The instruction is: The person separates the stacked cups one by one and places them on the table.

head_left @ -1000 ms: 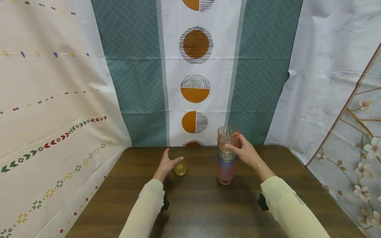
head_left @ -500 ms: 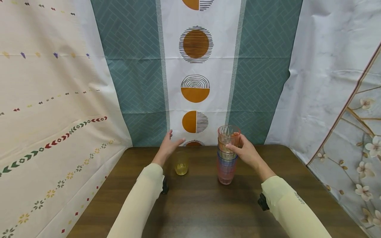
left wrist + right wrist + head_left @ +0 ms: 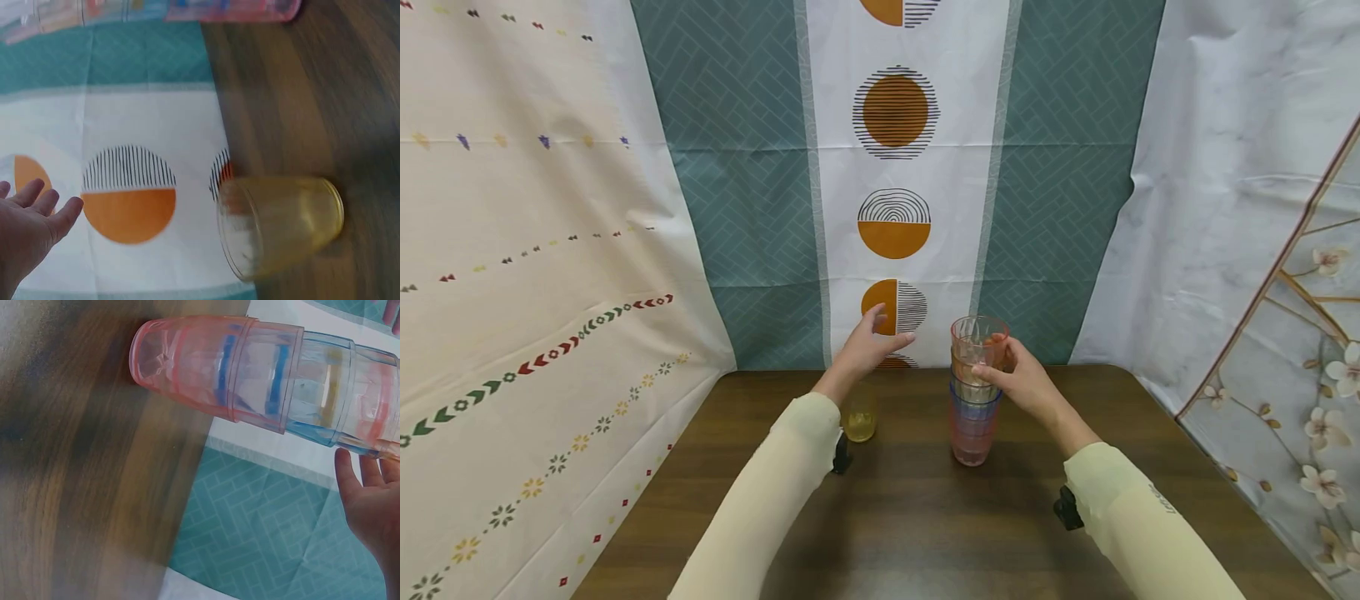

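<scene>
A tall stack of nested clear plastic tumblers (image 3: 973, 414) stands upright on the table, pink at the base, blue in the middle and orange-pink at the top. My right hand (image 3: 1028, 385) grips the upper part of this stack, thumb in front and fingers on the far side. To the left, a single yellow tumbler (image 3: 861, 425) stands upright, partly behind my left forearm in the head view. My left hand (image 3: 867, 343) is raised above that tumbler, thumb and fingers spread, holding nothing. In the left wrist view the same yellow tumbler (image 3: 284, 225) shows apart from the fingers.
The brown wooden table (image 3: 917, 533) reaches back to a hanging cloth (image 3: 898, 175) with orange and striped circles. Patterned cloths (image 3: 550, 333) also hang along the left and right sides.
My left hand has risen from beside the yellow tumbler and moved right, toward the stack. The yellow tumbler stays where it was. My right hand keeps its grip on the stack.
</scene>
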Demonstrator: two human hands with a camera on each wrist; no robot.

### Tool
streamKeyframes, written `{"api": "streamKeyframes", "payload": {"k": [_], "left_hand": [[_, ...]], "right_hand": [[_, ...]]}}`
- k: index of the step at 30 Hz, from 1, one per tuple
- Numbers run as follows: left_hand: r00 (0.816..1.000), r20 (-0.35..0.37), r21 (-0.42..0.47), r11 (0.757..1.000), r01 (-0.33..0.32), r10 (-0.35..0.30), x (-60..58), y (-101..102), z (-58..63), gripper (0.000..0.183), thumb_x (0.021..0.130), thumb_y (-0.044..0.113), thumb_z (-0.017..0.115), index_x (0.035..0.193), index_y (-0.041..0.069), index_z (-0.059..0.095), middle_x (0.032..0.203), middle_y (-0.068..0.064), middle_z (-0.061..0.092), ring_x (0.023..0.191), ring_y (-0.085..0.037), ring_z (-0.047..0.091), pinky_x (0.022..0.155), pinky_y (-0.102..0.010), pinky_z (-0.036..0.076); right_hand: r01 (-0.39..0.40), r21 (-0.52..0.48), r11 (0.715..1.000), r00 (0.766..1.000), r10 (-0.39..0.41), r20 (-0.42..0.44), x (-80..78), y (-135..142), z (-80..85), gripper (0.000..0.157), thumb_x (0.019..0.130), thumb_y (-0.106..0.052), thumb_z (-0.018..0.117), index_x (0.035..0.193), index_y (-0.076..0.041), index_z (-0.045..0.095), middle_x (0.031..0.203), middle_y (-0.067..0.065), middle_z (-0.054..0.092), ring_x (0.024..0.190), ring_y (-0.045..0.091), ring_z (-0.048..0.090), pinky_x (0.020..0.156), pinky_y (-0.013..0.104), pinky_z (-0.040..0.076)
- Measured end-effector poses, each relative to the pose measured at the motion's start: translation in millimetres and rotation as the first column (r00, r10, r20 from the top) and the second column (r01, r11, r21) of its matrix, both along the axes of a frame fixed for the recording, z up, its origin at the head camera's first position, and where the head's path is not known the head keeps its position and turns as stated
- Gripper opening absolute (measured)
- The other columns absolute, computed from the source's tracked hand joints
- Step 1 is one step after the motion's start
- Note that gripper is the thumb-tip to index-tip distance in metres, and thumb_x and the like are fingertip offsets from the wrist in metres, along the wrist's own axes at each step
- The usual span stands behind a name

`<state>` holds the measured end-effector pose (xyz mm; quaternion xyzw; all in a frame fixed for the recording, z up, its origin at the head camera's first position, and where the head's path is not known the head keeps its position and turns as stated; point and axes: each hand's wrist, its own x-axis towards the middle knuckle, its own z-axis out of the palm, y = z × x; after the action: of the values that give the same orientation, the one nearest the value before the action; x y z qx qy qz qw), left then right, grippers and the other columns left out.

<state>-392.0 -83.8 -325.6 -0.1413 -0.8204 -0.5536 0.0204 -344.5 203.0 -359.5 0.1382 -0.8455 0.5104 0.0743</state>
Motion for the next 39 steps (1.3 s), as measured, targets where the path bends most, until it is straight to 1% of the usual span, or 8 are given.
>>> {"api": "streamKeyframes", "payload": {"k": [4,8,13,18,24,29,33,39], "left_hand": [[0.997,-0.017,0.021,0.997,0.074,-0.074,2.6,14,3.7,0.092,0.087,0.046,0.074,0.158,0.021,0.021,0.158,-0.010,0.030,0.146,-0.030,0.026,0.114,-0.051,0.029],[0.993,-0.039,0.007,0.994,0.112,-0.112,5.9,27,7.0,0.089,0.088,0.040,0.074,0.158,0.019,0.023,0.158,-0.010,0.032,0.147,-0.027,0.026,0.115,-0.049,0.029],[0.988,-0.041,-0.010,0.989,0.147,-0.147,7.7,42,7.7,0.090,0.087,0.039,0.075,0.158,0.020,0.024,0.158,-0.010,0.033,0.146,-0.027,0.029,0.108,-0.052,0.039],[0.984,-0.041,-0.033,0.985,0.172,-0.173,11.0,54,7.8,0.094,0.085,0.042,0.077,0.158,0.020,0.024,0.157,-0.008,0.035,0.145,-0.026,0.030,0.110,-0.049,0.037],[0.980,-0.047,-0.052,0.980,0.193,-0.196,15.4,68,8.1,0.093,0.084,0.040,0.078,0.158,0.018,0.025,0.156,-0.007,0.037,0.144,-0.025,0.032,0.111,-0.048,0.036],[0.980,-0.057,-0.093,0.978,0.185,-0.191,17.8,77,9.2,0.095,0.082,0.042,0.079,0.157,0.015,0.027,0.154,-0.007,0.041,0.142,-0.024,0.037,0.111,-0.046,0.036],[0.977,-0.053,-0.090,0.975,0.202,-0.207,18.2,82,8.1,0.096,0.083,0.042,0.079,0.157,0.012,0.026,0.154,-0.008,0.041,0.140,-0.025,0.039,0.110,-0.045,0.037],[0.975,-0.041,-0.081,0.973,0.216,-0.220,17.2,87,5.1,0.097,0.082,0.042,0.079,0.157,0.012,0.026,0.154,-0.009,0.040,0.139,-0.030,0.040,0.108,-0.048,0.040]], "right_hand": [[-0.002,0.001,1.000,1.000,0.002,0.006,-0.4,1,1.0,0.084,0.090,-0.038,0.073,0.152,-0.001,0.028,0.138,0.023,0.050,0.123,0.036,0.047,0.103,0.057,0.040],[-0.008,-0.004,1.000,1.000,0.008,0.020,-0.3,1,1.3,0.085,0.089,-0.035,0.075,0.151,-0.002,0.029,0.140,0.023,0.049,0.126,0.038,0.046,0.104,0.058,0.039],[-0.005,-0.011,1.000,0.999,0.005,0.042,-1.4,2,-1.2,0.084,0.089,-0.036,0.076,0.151,-0.002,0.030,0.141,0.022,0.048,0.127,0.039,0.045,0.103,0.058,0.040],[-0.008,-0.001,1.000,0.999,0.008,0.031,-2.0,2,-5.3,0.076,0.090,-0.036,0.074,0.147,-0.001,0.036,0.139,0.022,0.050,0.126,0.039,0.048,0.101,0.056,0.043],[-0.023,-0.017,1.000,1.000,0.024,0.014,1.7,1,-6.2,0.072,0.092,-0.034,0.072,0.147,-0.003,0.037,0.140,0.021,0.050,0.128,0.038,0.048,0.102,0.057,0.042],[-0.037,-0.031,0.999,0.999,0.038,0.013,15.1,-5,7.0,0.069,0.094,-0.026,0.070,0.147,0.002,0.035,0.140,0.026,0.049,0.128,0.043,0.047,0.103,0.059,0.041],[-0.036,-0.015,0.999,0.999,0.036,0.013,27.1,-10,17.7,0.063,0.096,-0.021,0.068,0.145,0.004,0.037,0.137,0.027,0.050,0.126,0.043,0.048,0.102,0.058,0.041],[-0.039,-0.007,0.999,0.999,0.039,0.003,30.8,-11,19.5,0.059,0.097,-0.021,0.067,0.143,0.004,0.039,0.134,0.025,0.053,0.123,0.041,0.050,0.102,0.056,0.042]]}}
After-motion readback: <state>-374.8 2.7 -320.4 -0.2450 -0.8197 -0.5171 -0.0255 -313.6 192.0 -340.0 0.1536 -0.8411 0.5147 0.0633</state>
